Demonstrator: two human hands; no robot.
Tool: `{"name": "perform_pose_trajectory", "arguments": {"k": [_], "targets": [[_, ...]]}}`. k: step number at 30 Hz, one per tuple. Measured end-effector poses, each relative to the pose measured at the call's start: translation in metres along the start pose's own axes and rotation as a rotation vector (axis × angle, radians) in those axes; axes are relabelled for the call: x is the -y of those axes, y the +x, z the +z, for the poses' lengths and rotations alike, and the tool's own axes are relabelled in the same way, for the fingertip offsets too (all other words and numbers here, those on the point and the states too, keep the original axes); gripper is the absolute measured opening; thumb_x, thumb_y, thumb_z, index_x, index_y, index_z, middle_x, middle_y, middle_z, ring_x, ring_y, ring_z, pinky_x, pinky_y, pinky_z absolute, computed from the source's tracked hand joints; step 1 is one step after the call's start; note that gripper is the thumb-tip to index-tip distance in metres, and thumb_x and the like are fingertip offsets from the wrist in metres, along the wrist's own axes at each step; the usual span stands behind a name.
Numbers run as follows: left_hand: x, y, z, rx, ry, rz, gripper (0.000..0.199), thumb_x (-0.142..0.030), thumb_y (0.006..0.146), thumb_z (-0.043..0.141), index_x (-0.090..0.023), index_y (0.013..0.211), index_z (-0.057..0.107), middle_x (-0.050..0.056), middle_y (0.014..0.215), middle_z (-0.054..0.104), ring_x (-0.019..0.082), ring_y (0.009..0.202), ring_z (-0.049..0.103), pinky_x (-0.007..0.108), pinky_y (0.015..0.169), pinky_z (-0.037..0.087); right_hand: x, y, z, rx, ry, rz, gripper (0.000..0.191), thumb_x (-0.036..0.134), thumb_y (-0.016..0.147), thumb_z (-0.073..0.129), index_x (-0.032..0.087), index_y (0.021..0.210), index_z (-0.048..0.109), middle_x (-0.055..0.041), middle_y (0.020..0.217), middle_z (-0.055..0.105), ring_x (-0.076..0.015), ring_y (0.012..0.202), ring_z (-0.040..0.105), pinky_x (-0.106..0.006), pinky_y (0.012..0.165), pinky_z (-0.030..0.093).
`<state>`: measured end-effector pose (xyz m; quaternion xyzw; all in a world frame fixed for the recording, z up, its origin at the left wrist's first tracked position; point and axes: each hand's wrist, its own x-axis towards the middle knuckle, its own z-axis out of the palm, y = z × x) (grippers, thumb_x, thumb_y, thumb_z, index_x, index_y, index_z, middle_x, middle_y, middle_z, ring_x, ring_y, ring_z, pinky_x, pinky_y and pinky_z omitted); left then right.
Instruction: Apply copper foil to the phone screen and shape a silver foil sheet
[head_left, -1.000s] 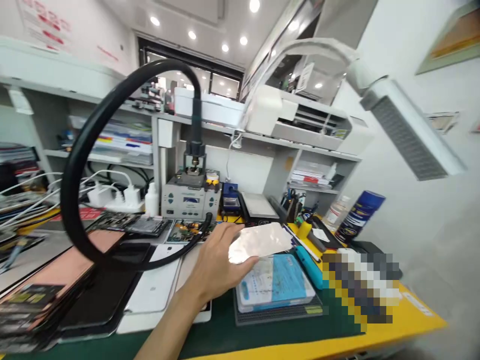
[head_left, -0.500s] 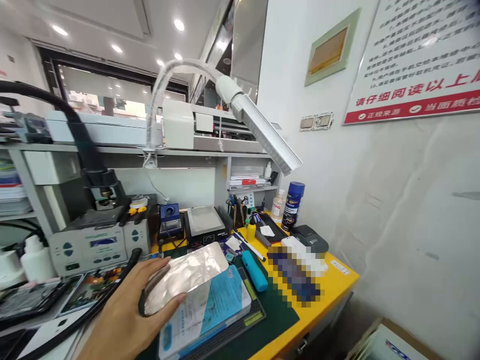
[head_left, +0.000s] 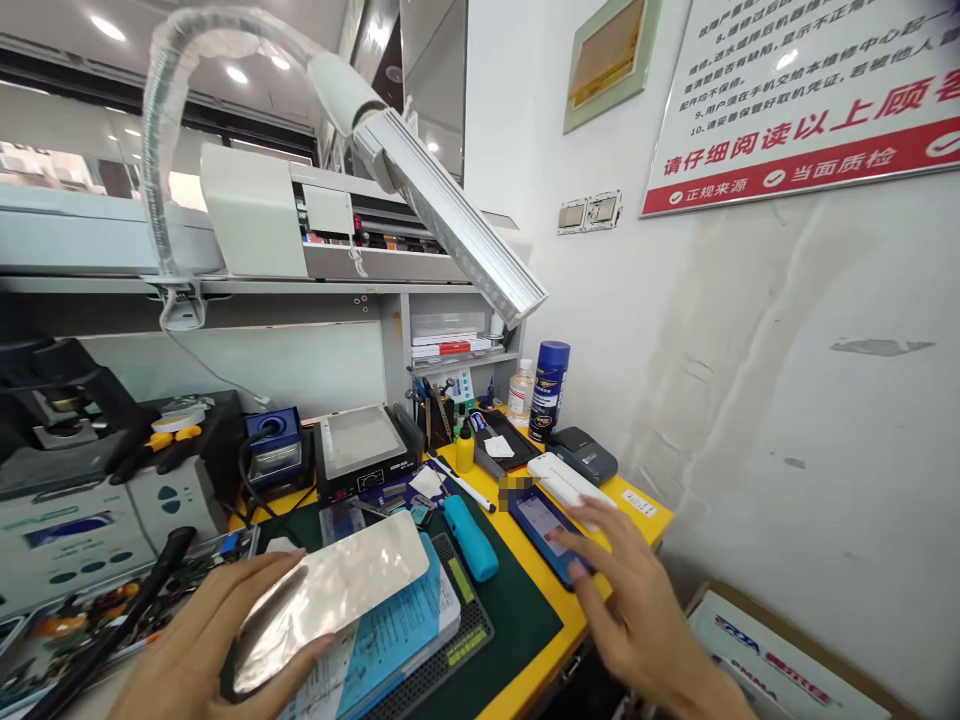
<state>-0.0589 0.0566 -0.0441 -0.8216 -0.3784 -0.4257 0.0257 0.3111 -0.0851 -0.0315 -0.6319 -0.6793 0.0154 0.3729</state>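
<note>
My left hand [head_left: 217, 635] is closed around a shiny silver, phone-shaped panel [head_left: 337, 590], its thumb on the near edge and its fingers on the far edge. The panel is tilted over a blue and white box [head_left: 409, 630], and its underside is hidden. To the right, my right hand [head_left: 634, 590] is open with fingers spread over a phone [head_left: 544, 530] with a lit screen lying on the yellow desk edge. A fingertip is at the phone's screen; I cannot tell whether it presses. Beside the box lies a turquoise handheld tool [head_left: 471, 540].
A white bar-shaped device [head_left: 566, 480] lies behind the phone, near a blue spray can [head_left: 549, 392]. A lamp [head_left: 457, 215] hangs over the desk. At the left stand a heating plate [head_left: 360, 445] and a soldering station [head_left: 274, 450]. An open carton [head_left: 772, 650] sits lower right.
My right hand has come into view and reached over the phone. The view has turned right, and my left hand still holds the silver panel above the box.
</note>
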Motion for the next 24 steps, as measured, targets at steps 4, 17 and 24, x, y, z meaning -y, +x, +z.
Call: {"name": "perform_pose_trajectory", "arguments": {"k": [4, 17, 24], "targets": [[-0.005, -0.003, 0.001, 0.043, -0.030, -0.044, 0.052, -0.061, 0.084, 0.062, -0.032, 0.126, 0.054, 0.006, 0.127, 0.062, 0.036, 0.116, 0.059, 0.053, 0.101, 0.047, -0.041, 0.007, 0.002, -0.054, -0.341, 0.023, 0.032, 0.029, 0.091, 0.055, 0.025, 0.118, 0.072, -0.0137, 0.147, 0.050, -0.0437, 0.145, 0.028, -0.067, 0.113, 0.028], [-0.004, -0.005, -0.003, 0.062, -0.049, -0.045, 0.054, -0.062, 0.084, 0.061, -0.033, 0.129, 0.051, 0.007, 0.130, 0.060, 0.035, 0.118, 0.058, 0.054, 0.105, 0.045, -0.035, 0.036, -0.024, -0.147, -0.112, 0.097, 0.033, 0.031, 0.098, 0.040, 0.023, 0.109, 0.069, -0.0132, 0.135, 0.057, -0.0353, 0.134, 0.046, -0.058, 0.108, 0.039], [0.012, -0.008, 0.001, 0.089, 0.070, 0.086, 0.064, -0.056, 0.081, 0.070, -0.032, 0.135, 0.045, 0.007, 0.130, 0.059, 0.031, 0.115, 0.061, 0.045, 0.094, 0.057, 0.056, 0.099, -0.007, -0.009, 0.105, -0.076, 0.025, 0.036, 0.098, 0.050, 0.033, 0.112, 0.070, 0.0013, 0.115, 0.071, -0.0201, 0.108, 0.066, -0.029, 0.094, 0.053]]}}
